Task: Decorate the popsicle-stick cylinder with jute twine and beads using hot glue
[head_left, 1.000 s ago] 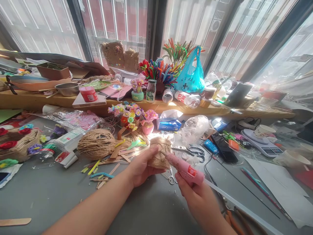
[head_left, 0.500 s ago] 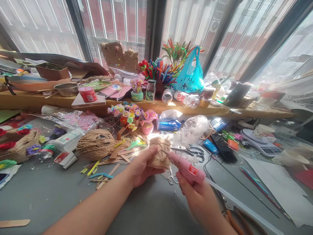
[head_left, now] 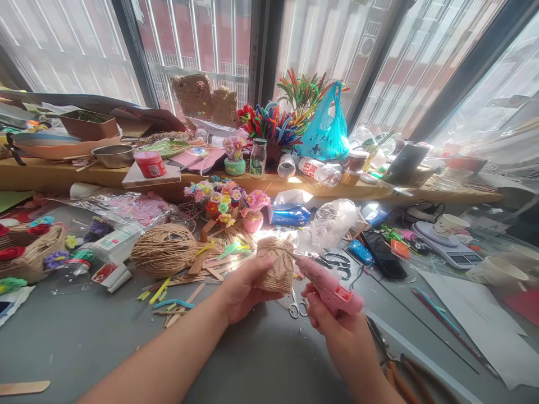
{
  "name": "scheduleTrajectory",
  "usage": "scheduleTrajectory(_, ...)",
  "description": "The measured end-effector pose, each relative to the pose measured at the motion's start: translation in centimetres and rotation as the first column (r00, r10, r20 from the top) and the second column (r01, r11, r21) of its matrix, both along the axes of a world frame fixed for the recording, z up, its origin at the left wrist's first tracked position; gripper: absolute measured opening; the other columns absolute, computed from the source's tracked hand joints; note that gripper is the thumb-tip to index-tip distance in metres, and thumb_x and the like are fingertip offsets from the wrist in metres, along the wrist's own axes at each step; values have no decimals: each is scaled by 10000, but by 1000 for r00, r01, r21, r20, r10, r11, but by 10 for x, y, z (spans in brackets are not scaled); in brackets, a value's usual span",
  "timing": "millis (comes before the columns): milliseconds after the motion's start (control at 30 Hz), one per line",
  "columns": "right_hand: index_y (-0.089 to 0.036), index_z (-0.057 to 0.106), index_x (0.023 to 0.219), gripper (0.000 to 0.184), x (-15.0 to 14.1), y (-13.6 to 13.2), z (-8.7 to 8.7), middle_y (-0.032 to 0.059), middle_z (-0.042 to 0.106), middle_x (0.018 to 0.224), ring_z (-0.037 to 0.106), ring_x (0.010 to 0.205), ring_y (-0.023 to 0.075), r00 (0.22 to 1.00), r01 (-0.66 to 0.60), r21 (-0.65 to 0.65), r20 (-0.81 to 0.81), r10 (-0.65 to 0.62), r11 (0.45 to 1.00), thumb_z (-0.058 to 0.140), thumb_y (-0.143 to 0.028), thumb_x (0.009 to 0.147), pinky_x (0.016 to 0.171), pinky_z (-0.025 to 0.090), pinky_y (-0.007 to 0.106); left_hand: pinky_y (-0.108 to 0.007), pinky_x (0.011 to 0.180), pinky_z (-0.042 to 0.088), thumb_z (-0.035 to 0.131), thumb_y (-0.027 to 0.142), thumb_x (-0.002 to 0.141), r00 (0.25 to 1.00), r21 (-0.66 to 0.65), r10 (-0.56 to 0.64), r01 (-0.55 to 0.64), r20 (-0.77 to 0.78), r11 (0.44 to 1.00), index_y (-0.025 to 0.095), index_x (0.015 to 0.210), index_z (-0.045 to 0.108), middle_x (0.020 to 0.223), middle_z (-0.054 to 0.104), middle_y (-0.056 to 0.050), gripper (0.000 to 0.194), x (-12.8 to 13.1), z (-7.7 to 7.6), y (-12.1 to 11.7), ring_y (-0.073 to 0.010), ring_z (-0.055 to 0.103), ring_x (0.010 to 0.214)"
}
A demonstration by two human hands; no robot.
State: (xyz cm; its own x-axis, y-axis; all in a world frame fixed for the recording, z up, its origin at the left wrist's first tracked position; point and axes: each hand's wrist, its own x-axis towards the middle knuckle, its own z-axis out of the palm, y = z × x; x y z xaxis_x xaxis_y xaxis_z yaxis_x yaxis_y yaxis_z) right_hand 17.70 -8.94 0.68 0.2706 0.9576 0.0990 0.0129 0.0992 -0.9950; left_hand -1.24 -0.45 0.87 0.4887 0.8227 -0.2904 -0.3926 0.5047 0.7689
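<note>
My left hand (head_left: pixel 246 286) is wrapped round a small twine-covered pot (head_left: pixel 274 268), its thumb on the near side and fingers beneath. Coils of twine ring the pot, and a rough, lighter patch shows on its front. A pink hot glue gun (head_left: pixel 330 286) is gripped in my right hand (head_left: pixel 337 331), with its nozzle pointing left, close to the pot's right side. Whether the nozzle touches the pot I cannot tell. Small scissors (head_left: pixel 297 307) lie on the table between my hands, and larger black-handled scissors (head_left: pixel 336 262) lie behind the gun.
Left of the pot sits a ball of twine (head_left: pixel 164 248) beside scattered wooden sticks (head_left: pixel 206 269). Behind are pipe-cleaner flowers (head_left: pixel 223 199) and a blue tissue pack (head_left: pixel 289 215). Pliers (head_left: pixel 404 365), a phone (head_left: pixel 383 255) and a scale (head_left: pixel 457 252) are on the right.
The glue gun in my right hand has moved slightly right, away from the front of the pot. My left hand still holds the pot in nearly the same place.
</note>
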Motion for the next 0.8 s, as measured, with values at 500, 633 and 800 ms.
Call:
scheduleTrajectory(500,-329,709,1414,608,-7,16,-6,120,761,1398,704,1300,348,840,-80,18,-538,77,997,885,-485,853,945,629,430,-428,901,592,801,390,814,996,135,-90,88,10,987,213,1347,702,1252,774,-155,570,2,10,-5,-323,743,1058)
scheduleTrajectory(633,-322,760,1348,544,-6,15,-16,107,779,1373,746,1211,340,855,-102,-5,-511,86,995,888,-499,851,945,622,450,-438,900,597,779,455,850,989,163,-136,126,50,979,218,1340,705,1309,758,-164,549,0,11,-5,-379,703,1205)
scheduleTrajectory(800,-304,749,1378,564,-9,13,-15,125,796,1330,757,1188,375,877,-82,14,-474,78,997,873,-506,866,906,635,482,-452,914,588,762,440,866,991,169,-120,108,64,980,202,1345,699,1325,751,-170,538,1,9,-5,-398,683,1243)
